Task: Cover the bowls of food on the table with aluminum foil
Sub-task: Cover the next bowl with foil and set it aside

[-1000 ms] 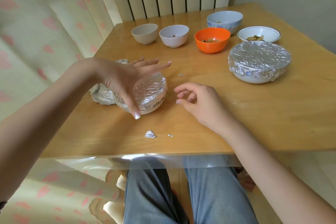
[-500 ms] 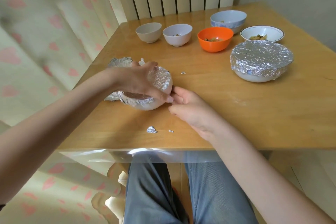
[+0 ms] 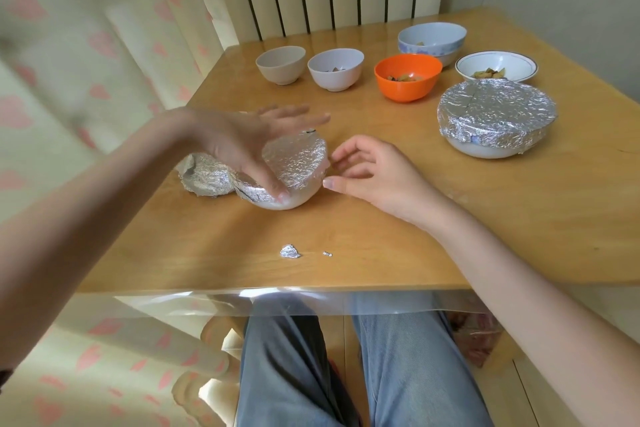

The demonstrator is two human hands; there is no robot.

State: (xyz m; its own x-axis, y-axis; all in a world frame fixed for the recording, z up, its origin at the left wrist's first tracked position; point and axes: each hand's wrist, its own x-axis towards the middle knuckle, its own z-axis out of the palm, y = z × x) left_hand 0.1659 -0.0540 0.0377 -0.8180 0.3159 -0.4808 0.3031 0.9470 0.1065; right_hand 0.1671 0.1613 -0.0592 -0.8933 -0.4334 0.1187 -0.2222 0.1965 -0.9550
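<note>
Small foil-covered bowl (image 3: 294, 170) near surface (image 3: 381, 236) front-left, tilted. Left hand (image 3: 242, 146) flat over its foil, fingers straight, thumb pressing the near rim. Right hand (image 3: 374, 173) just right of bowl, loosely curled, holding nothing. Crumpled foil (image 3: 204, 177) touching bowl's left.

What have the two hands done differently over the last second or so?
The right hand, which half a second ago pressed against the small foil-covered bowl, has drawn back, fingers loosely open. The left hand has opened its fingers but stays resting on it. The large covered bowl and uncovered bowls are unmoved.
</note>
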